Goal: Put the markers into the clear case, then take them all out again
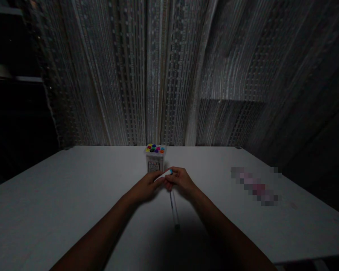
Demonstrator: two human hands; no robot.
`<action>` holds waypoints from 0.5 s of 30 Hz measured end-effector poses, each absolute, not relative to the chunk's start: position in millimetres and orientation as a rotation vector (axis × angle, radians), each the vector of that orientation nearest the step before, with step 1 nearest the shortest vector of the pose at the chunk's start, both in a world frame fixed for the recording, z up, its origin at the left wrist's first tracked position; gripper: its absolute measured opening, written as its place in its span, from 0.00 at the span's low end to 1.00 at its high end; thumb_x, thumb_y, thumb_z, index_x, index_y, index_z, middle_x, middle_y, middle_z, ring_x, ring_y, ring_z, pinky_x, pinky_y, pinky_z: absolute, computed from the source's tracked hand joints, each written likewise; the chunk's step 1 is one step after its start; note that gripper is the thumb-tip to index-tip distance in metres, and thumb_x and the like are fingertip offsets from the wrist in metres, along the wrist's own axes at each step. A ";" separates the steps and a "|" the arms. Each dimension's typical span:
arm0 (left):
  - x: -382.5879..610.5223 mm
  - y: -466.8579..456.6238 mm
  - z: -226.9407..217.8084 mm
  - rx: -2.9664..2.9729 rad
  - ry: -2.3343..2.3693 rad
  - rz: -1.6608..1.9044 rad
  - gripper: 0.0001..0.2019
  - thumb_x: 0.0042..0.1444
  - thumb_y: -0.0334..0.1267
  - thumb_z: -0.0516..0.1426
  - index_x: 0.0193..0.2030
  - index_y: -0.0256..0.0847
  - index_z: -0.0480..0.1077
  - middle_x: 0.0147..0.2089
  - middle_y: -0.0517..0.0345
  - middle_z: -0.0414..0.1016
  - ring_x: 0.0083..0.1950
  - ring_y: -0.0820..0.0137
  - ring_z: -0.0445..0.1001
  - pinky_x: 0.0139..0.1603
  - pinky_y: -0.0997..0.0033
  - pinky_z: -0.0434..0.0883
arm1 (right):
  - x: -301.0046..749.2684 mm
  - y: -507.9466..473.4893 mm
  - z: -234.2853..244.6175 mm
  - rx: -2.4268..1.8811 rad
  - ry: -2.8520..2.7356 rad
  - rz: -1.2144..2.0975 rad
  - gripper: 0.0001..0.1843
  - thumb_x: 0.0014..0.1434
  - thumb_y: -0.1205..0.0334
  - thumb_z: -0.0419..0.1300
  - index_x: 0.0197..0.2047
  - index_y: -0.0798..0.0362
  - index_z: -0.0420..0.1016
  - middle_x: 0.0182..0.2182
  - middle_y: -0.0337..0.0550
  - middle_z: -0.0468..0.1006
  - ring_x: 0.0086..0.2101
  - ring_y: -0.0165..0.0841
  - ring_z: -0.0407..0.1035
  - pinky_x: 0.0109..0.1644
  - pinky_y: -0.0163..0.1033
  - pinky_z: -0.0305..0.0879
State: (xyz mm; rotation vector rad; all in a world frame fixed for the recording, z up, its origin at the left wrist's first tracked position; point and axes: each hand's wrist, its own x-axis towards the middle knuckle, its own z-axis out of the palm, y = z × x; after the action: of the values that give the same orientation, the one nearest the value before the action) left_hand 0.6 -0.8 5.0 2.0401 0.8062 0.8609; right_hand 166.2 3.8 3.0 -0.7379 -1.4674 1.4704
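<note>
Left fingers [158,181] and right fingers [173,178] both gripping blue-ended white marker [166,173] between them. Second marker [174,209] on counter [81,188], nearside of fingers. Clear box [159,158] of colour-topped markers just beyond.

- Held pen [166,173]: white barrel, bright light blue at one end.
- Lying pen [174,209]: whitish, with small dark markings along its side and a dark end.
- Container [160,159]: clear, its label [154,166] pale within a dark border; round pen tops [156,151] in yellow, red, blue, green, pink, purple and orange.
- Tabletop [96,177]: plain white, greyed by shadow.
- Curtain [130,75]: grey and whitish vertical stripes, dashed and dotted.
- Pixelated patch [258,188]: pinks and greys.
</note>
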 end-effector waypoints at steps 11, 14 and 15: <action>-1.7 -6.8 10.5 2.138 0.840 0.840 0.16 0.60 0.44 0.46 0.37 0.35 0.71 0.37 0.52 0.76 0.40 0.67 0.71 0.46 0.71 0.66 | 162.4 2.6 5.8 -0.827 -1.503 1.343 0.14 0.41 0.55 0.65 0.26 0.57 0.71 0.15 0.34 0.70 0.15 0.25 0.63 0.19 0.31 0.60; -0.2 -8.7 14.5 2.157 0.842 0.830 0.16 0.61 0.43 0.45 0.36 0.36 0.70 0.37 0.52 0.76 0.42 0.66 0.72 0.47 0.71 0.65 | 162.8 0.4 9.7 -0.809 -1.507 1.336 0.16 0.40 0.53 0.66 0.25 0.57 0.71 0.15 0.35 0.70 0.15 0.26 0.64 0.19 0.31 0.61; 0.3 -9.0 15.5 2.157 0.861 0.827 0.17 0.61 0.43 0.45 0.36 0.36 0.70 0.37 0.52 0.76 0.42 0.66 0.72 0.47 0.71 0.65 | 162.9 -0.3 11.0 -0.805 -1.502 1.339 0.16 0.40 0.52 0.66 0.25 0.57 0.71 0.15 0.35 0.70 0.15 0.26 0.64 0.19 0.32 0.61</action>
State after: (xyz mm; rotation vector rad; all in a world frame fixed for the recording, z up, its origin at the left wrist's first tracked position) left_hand 0.3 -9.0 15.5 2.1567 0.8609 0.8271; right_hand 162.9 -0.3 11.0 -0.8048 -1.5024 1.3388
